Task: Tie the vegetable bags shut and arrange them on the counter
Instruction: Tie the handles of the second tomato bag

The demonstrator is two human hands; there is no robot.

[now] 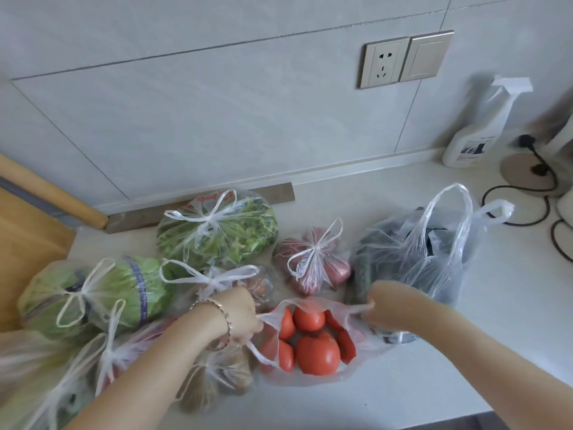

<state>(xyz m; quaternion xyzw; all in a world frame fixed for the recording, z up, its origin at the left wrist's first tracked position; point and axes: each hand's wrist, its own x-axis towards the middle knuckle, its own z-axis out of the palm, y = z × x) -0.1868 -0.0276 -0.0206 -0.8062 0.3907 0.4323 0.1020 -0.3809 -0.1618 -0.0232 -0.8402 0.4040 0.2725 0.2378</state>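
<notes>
1. The left hand (240,316) curls its fingers round one handle of the tomato bag (310,378). The right hand (383,302) grips the other handle.
2. The bag's mouth is stretched open between them, with red tomatoes (316,353) showing.
3. The bag sits untied on the counter (449,352), near its front edge.
4. Behind and to the left lie knotted bags: leafy greens (217,234), pink roots (313,265) and cabbage (93,293).
5. An untied bag of dark vegetables (418,252) stands just behind the right hand.
</notes>
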